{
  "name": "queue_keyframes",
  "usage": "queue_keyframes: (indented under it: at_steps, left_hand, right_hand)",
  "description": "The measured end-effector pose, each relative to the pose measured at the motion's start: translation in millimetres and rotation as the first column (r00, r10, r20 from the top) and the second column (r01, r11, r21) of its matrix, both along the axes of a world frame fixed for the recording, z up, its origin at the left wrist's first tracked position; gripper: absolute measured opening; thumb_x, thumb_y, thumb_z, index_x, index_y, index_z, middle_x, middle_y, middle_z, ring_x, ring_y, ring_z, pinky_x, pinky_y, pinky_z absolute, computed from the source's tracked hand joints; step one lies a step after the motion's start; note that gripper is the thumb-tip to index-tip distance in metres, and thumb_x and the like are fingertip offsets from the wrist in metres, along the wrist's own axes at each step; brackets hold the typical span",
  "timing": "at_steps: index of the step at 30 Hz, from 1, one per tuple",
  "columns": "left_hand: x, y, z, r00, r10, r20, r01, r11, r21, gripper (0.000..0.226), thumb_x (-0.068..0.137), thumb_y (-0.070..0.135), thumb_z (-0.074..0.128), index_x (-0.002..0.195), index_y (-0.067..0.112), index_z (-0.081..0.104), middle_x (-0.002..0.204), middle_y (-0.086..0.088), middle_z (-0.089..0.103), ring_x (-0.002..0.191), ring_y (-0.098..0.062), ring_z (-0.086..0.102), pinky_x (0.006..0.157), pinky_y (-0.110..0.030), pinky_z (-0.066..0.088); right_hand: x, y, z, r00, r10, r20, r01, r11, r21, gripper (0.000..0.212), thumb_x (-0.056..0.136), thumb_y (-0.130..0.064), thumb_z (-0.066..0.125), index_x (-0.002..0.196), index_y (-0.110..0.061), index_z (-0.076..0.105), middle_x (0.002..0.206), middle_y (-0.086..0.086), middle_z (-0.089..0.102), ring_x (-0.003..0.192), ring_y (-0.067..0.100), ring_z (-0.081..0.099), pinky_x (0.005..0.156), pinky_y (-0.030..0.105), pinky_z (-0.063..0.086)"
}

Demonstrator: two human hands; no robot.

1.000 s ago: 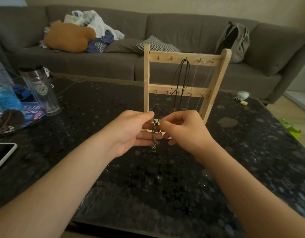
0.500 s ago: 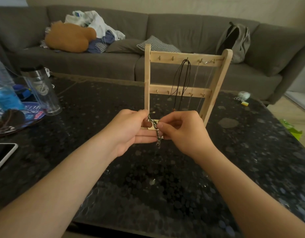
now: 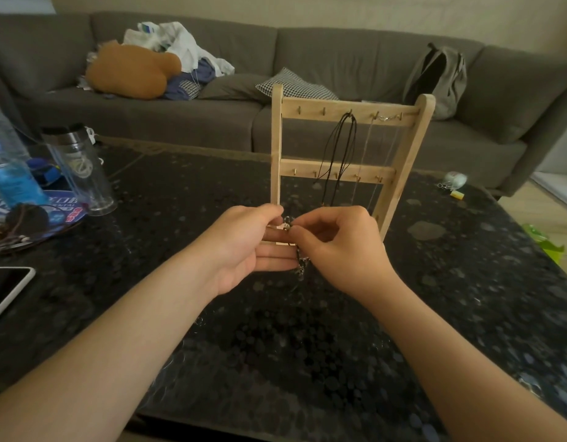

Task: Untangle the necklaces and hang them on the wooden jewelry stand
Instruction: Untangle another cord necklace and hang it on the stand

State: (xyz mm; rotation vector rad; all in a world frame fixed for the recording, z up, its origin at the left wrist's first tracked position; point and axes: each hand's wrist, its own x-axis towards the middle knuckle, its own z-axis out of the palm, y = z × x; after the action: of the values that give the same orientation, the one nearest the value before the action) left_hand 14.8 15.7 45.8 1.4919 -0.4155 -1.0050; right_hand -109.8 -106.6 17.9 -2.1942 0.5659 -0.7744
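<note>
Necklace tangle (image 3: 299, 262) held just above the worktop (image 3: 307, 362), in front of the wooden jewelry stand (image 3: 276, 138); left grip (image 3: 244, 247) and right grip (image 3: 342, 247) both pinch it, close together. Step in hand: untangling, though the knot is too small to read clearly. Next move likely calls for teasing one strand free, then hooking it on a bare peg (image 3: 298, 109).

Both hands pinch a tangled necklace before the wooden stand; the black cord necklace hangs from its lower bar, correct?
No. The head view shows the black cord necklace hanging from the top bar of the wooden stand, not the lower. The left hand and right hand do pinch the tangled necklace.
</note>
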Motion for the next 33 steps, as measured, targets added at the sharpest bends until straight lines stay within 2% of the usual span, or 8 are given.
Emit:
queue_keyframes:
  at_steps: [3, 9, 14, 17, 19, 21, 26, 33]
  left_hand:
    - [-0.1, 0.7, 3.0, 0.998, -0.031, 0.054, 0.031, 0.999, -0.01, 0.025, 0.11, 0.017, 0.056, 0.133, 0.011, 0.066, 0.102, -0.016, 0.083, 0.093, -0.032, 0.083, 0.088, -0.049, 0.068]
    - [0.9, 4.0, -0.6, 0.96, -0.039, 0.277, 0.028, 0.999, 0.043, 0.014, 0.104, 0.023, 0.072, 0.113, 0.015, 0.081, 0.102, -0.005, 0.084, 0.09, -0.022, 0.084, 0.087, -0.045, 0.069]
    - [4.1, -1.6, -3.9, 0.945, -0.034, 0.325, 0.001, 0.995, 0.101, 0.017, 0.108, 0.026, 0.066, 0.112, 0.017, 0.08, 0.102, -0.004, 0.084, 0.095, -0.018, 0.083, 0.09, -0.044, 0.068]
    - [6.8, -4.9, -7.8, 0.94, -0.013, 0.341, -0.04, 0.988, 0.149, 0.024, 0.111, 0.032, 0.057, 0.114, 0.017, 0.077, 0.105, -0.003, 0.082, 0.101, -0.017, 0.08, 0.099, -0.044, 0.064]
    - [7.8, -6.0, -7.7, 0.94, 0.011, 0.341, -0.068, 0.986, 0.154, 0.027, 0.111, 0.033, 0.054, 0.116, 0.017, 0.074, 0.107, -0.003, 0.081, 0.103, -0.018, 0.078, 0.102, -0.045, 0.061]
    - [7.6, -6.2, -6.9, 0.948, 0.041, 0.314, -0.088, 0.987, 0.137, 0.026, 0.111, 0.031, 0.051, 0.116, 0.016, 0.072, 0.107, -0.005, 0.082, 0.103, -0.019, 0.079, 0.103, -0.046, 0.061]
    - [4.5, -3.9, -5.4, 0.972, 0.054, 0.229, -0.075, 0.994, 0.084, 0.025, 0.113, 0.028, 0.052, 0.116, 0.013, 0.072, 0.108, -0.011, 0.082, 0.1, -0.025, 0.081, 0.101, -0.049, 0.062]
    - [4.7, 0.1, -2.0, 0.969, -0.061, 0.238, 0.046, 0.997, 0.069, 0.02, 0.104, 0.015, 0.067, 0.123, 0.015, 0.076, 0.108, -0.009, 0.084, 0.1, -0.023, 0.082, 0.104, -0.046, 0.061]
  right_hand:
    - [-0.5, -1.1, 2.7, 1.0, -0.005, 0.01, 0.004, 1.0, 0.023, 0.01, 0.095, -0.019, 0.078, 0.1, -0.026, 0.084, 0.086, -0.014, 0.079, 0.082, 0.0, 0.075, 0.077, 0.022, 0.064]
    - [-3.2, -0.8, 6.0, 1.0, -0.015, -0.019, 0.016, 0.996, 0.083, 0.011, 0.091, -0.015, 0.078, 0.095, -0.025, 0.081, 0.075, -0.009, 0.079, 0.072, 0.005, 0.076, 0.07, 0.022, 0.063]
    - [-2.5, 1.4, 11.8, 0.999, 0.033, -0.004, -0.031, 0.96, 0.277, 0.009, 0.097, -0.013, 0.068, 0.095, -0.019, 0.074, 0.084, 0.001, 0.08, 0.081, 0.015, 0.079, 0.079, 0.04, 0.066]
    - [1.9, -1.8, 10.9, 0.999, 0.051, 0.003, -0.044, 0.837, 0.545, 0.019, 0.105, -0.027, 0.054, 0.105, -0.015, 0.07, 0.111, 0.01, 0.074, 0.109, 0.025, 0.072, 0.097, 0.049, 0.061]
    - [5.5, -2.4, 10.6, 0.999, 0.027, 0.039, -0.047, 0.691, 0.722, 0.026, 0.1, -0.031, 0.055, 0.117, -0.015, 0.067, 0.124, 0.012, 0.068, 0.118, 0.028, 0.067, 0.096, 0.047, 0.059]
    - [5.6, -1.2, 11.3, 0.995, -0.022, 0.096, -0.066, 0.575, 0.816, 0.024, 0.101, -0.026, 0.056, 0.119, -0.014, 0.065, 0.117, 0.01, 0.065, 0.112, 0.027, 0.065, 0.089, 0.043, 0.056]
    - [2.0, -1.3, 13.3, 0.991, 0.035, 0.128, -0.123, 0.598, 0.792, 0.015, 0.109, -0.022, 0.057, 0.107, -0.013, 0.068, 0.09, 0.005, 0.07, 0.092, 0.023, 0.07, 0.083, 0.038, 0.055]
    - [-0.3, -2.8, 11.0, 0.986, 0.03, 0.167, -0.149, 0.619, 0.771, 0.016, 0.106, -0.019, 0.065, 0.115, -0.009, 0.074, 0.092, 0.005, 0.078, 0.087, 0.018, 0.076, 0.083, 0.034, 0.058]
